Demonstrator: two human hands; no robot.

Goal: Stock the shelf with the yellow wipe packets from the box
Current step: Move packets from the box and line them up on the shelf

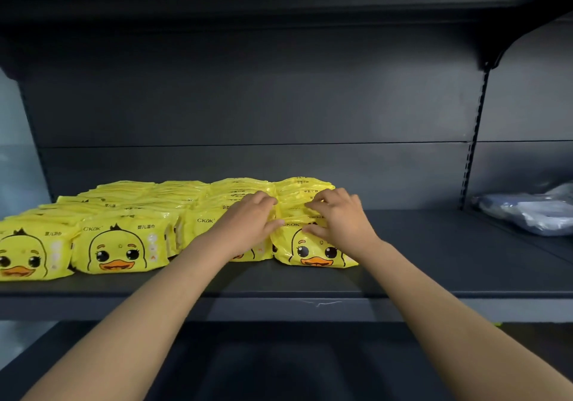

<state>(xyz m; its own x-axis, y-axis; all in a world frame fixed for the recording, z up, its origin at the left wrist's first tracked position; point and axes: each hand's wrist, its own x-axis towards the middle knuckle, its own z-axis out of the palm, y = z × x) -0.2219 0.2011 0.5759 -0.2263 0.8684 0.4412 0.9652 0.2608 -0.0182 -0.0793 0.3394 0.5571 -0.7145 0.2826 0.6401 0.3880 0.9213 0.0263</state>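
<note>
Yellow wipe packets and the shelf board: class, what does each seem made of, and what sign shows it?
Yellow wipe packets: likely thin glossy plastic film, given highlights and wrinkles. Shelf board: probably painted metal, matt dark grey, smooth with a thin front edge.

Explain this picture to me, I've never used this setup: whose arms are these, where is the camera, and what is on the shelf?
There is no machine here. These are a person's two bare arms, seen from a camera worn on the head that looks forward and down. The dark shelf holds yellow packets with a duck face, standing in four rows that run front to back. The left hand and the right hand both lie on the rightmost row, fingers bent over the packet tops and thumbs by the front packet. I cannot tell whether they grip it or only press it into line. At far right lies a pale wrapped bundle. The box is out of view.
</note>
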